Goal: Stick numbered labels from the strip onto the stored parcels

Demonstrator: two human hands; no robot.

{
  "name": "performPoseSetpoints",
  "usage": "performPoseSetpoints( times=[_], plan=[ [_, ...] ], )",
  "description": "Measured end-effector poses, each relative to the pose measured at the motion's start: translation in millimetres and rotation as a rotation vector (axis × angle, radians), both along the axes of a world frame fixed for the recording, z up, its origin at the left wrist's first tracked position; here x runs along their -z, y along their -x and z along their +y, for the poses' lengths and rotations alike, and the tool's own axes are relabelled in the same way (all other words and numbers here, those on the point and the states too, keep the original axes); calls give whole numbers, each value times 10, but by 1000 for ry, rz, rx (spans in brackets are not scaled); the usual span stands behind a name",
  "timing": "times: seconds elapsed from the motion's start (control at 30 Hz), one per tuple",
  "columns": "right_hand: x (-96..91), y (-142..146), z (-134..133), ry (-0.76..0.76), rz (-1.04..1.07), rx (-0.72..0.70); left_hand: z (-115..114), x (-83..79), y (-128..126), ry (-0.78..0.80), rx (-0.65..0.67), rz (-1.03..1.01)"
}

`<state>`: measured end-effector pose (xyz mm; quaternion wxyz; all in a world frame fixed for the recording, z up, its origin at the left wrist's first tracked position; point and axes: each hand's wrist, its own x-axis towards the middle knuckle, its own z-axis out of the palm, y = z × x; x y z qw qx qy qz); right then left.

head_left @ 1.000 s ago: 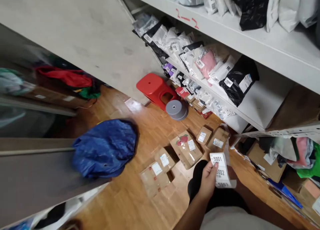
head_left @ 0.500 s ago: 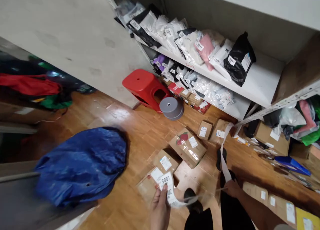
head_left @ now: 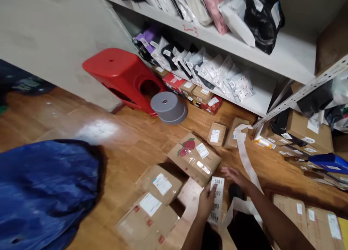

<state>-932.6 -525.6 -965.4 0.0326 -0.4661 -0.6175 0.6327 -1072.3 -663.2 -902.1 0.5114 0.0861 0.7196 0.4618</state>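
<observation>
My left hand (head_left: 206, 203) is closed on a strip of white number labels (head_left: 217, 197), its thumb lying on the printed side; 5001 is readable at the upper end. Just beyond that end, my right hand (head_left: 234, 176) reaches in with its fingers stretched out, holding nothing I can see. A long pale band of the strip (head_left: 246, 163) curls under my right forearm and runs along the floor to a small box. Beneath and ahead of my hands stand cardboard boxes, among them a carton with red fruit printed on it (head_left: 195, 157).
A red stool (head_left: 122, 74) and a grey round stool (head_left: 168, 107) stand by the wall. Shelves (head_left: 293, 67) hold bagged parcels with number labels. A blue sack (head_left: 51, 184) lies at left. More boxes (head_left: 292, 208) line the right side.
The view has dropped and come nearer the boxes. My right hand has let go of the trailing band and moved left toward the label strip, which my left hand still holds.
</observation>
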Motion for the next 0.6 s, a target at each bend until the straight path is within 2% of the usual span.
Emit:
performPoseSetpoints(
  times=[0.1, 0.2, 0.27, 0.37, 0.43, 0.5, 0.53, 0.6],
  plan=[
    [569, -82, 391, -55, 23, 16, 272, 652, -90, -101, 46, 16],
    [1164, -442, 764, -137, -45, 60, 529, 1260, -88, -189, 163, 32],
    [1587, -698, 835, -161, -69, 67, 713, 1640, -53, -259, 258, 73],
    [2266, -858, 660, -183, -37, 103, 979, 2138, -15, -363, 358, 133],
    [2685, -779, 484, -208, 17, 129, 1093, 2390, -22, -400, 407, 110],
    [2994, -633, 374, -245, 63, 160, 1115, 2566, -50, -420, 405, 64],
    [3092, -571, 357, -267, 71, 181, 1089, 2627, -63, -427, 379, 45],
    [3174, -531, 395, -315, 39, 243, 973, 2701, -77, -424, 298, 18]
  ],
)
